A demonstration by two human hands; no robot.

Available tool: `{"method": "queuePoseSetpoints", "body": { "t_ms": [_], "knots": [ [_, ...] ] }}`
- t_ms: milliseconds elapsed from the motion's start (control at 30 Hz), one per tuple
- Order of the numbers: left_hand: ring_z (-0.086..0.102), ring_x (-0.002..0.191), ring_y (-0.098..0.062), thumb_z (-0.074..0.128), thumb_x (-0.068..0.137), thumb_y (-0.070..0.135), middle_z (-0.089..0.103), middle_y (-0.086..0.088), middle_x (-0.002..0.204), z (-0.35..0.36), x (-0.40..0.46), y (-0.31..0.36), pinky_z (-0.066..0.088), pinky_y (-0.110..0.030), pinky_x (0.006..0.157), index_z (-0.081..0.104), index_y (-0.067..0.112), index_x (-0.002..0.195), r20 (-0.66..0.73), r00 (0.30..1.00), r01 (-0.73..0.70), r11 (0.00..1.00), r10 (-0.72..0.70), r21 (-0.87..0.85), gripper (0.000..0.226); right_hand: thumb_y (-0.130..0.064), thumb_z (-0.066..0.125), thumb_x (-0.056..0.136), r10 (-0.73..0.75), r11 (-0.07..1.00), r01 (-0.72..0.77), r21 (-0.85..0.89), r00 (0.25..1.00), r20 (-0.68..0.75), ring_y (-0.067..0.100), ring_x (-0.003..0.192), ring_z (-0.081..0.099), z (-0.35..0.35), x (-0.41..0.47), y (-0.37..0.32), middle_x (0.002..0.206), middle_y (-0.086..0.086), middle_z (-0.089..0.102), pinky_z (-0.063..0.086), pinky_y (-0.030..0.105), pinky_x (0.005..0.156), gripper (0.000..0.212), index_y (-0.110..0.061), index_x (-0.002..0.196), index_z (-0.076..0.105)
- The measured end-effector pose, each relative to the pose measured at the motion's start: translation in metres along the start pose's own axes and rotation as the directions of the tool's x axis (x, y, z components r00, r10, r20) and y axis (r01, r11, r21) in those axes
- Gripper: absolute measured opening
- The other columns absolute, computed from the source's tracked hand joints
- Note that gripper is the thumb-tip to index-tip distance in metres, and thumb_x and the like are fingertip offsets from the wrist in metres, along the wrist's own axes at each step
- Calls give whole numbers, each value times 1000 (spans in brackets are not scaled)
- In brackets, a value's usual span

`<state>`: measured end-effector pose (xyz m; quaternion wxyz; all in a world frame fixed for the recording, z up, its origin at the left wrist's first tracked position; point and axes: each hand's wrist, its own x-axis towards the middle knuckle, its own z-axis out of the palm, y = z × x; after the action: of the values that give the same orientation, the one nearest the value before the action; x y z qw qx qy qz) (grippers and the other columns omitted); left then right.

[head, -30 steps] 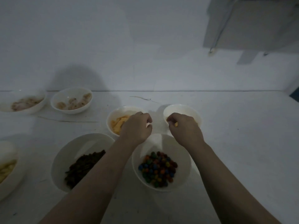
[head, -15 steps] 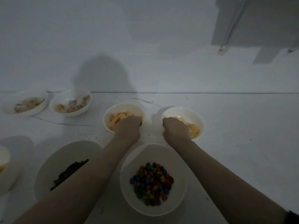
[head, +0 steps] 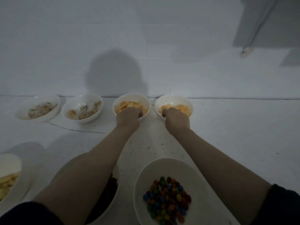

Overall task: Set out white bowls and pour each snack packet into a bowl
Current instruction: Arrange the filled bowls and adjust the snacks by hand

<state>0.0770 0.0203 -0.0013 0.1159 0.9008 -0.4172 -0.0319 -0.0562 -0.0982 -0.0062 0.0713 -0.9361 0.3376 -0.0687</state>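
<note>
The left hand (head: 129,118) gripped the near rim of the left chip bowl (head: 131,104) just above the middle of the frame, its fingers curled over the edge and in among the orange chips. The right hand (head: 176,120) held the near rim of the right chip bowl (head: 174,105) beside it in the same way, fingers hooked over the rim. Both bowls stood on the white surface (head: 227,135) close against the wall (head: 146,38), with a small gap between them.

The fingertips of both hands were hidden behind the knuckles, so how far they reached into the chips could not be made out. The light was dim and the frame soft, and no snack packet could be picked out.

To the left along the same line stood two more white bowls, the far-left bowl (head: 39,108) and the second bowl (head: 82,108), each holding pale pieces too blurred to name. At lower right the candy bowl (head: 167,190), cut by the bottom edge, held multicoloured candies. Under the left forearm a dark-snack bowl (head: 113,189) was mostly covered, showing only a patch of dark pieces. At the lower left edge a cut-off bowl (head: 9,174) held pale yellow pieces.
</note>
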Motion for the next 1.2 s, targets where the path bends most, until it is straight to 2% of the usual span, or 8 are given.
{"method": "queuePoseSetpoints", "body": {
  "t_ms": [267, 400, 600, 733, 800, 900, 1000, 1200],
  "knots": [
    [56, 106, -23, 51, 86, 0, 63, 1, 114, 1, -6, -15, 41, -32, 68, 62, 26, 114, -10, 1000, 10, 1000, -10, 16, 41, -3, 47, 93, 34, 999, -34, 6, 999, -31, 28, 102, 59, 2, -9, 1, 116, 8, 60, 45, 33, 64, 33, -17, 121, 59],
    [52, 112, -25, 58, 86, 17, 60, -1, 118, -6, -22, -15, 46, -35, 75, 60, 23, 119, -77, 993, -85, 995, 88, 44, 34, -20, 50, 96, 18, 995, -12, 97, 998, -63, 28, 105, 57, -8, -26, -13, 122, 5, 54, 43, 33, 64, 30, -18, 126, 55],
    [55, 104, -18, 59, 89, 30, 62, 7, 114, -27, -124, -8, 48, -38, 86, 62, 26, 112, -220, 972, -119, 981, 84, -151, 23, -30, 50, 96, -23, 943, 57, 327, 994, -107, 8, 86, 54, -32, -111, -51, 106, -9, 60, 42, 26, 68, 23, -27, 116, 61],
    [54, 101, -16, 55, 92, 31, 60, 9, 110, -31, -203, -29, 44, -31, 87, 64, 25, 107, -197, 980, -19, 963, -36, -269, 19, -30, 50, 97, -67, 921, 73, 383, 997, -28, 4, 84, 57, -42, -167, -65, 101, -13, 59, 49, 23, 76, 18, -32, 112, 60],
    [55, 93, -15, 46, 90, 40, 61, 9, 102, -28, -233, -39, 47, -34, 82, 65, 24, 103, -195, 980, -26, 955, -34, -295, 28, -34, 48, 98, -88, 928, 79, 364, 996, 8, 3, 81, 56, -44, -190, -68, 99, -17, 56, 49, 21, 76, 17, -34, 112, 58],
    [54, 87, -13, 35, 88, 53, 62, 12, 94, -20, -265, -48, 47, -36, 77, 67, 27, 98, -191, 981, -16, 969, -33, -248, 42, -44, 44, 98, -110, 935, 80, 345, 992, 67, -1, 78, 54, -39, -222, -72, 95, -20, 54, 48, 19, 78, 22, -34, 112, 57],
    [61, 88, -17, 35, 91, 52, 67, 13, 93, -10, -282, -52, 43, -38, 78, 68, 30, 93, -210, 978, -5, 996, -13, -88, 40, -52, 43, 96, -161, 943, 99, 317, 972, 173, -1, 87, 53, -29, -250, -82, 102, -18, 55, 49, 19, 81, 29, -33, 115, 53],
    [62, 82, -17, 35, 96, 45, 68, 12, 86, -1, -248, -60, 35, -37, 79, 69, 29, 88, -269, 959, -91, 996, 87, -2, 38, -37, 46, 100, -122, 981, 100, 167, 984, 129, 11, 104, 59, -15, -230, -89, 118, -8, 60, 52, 24, 85, 25, -24, 120, 56]
  ]
}}
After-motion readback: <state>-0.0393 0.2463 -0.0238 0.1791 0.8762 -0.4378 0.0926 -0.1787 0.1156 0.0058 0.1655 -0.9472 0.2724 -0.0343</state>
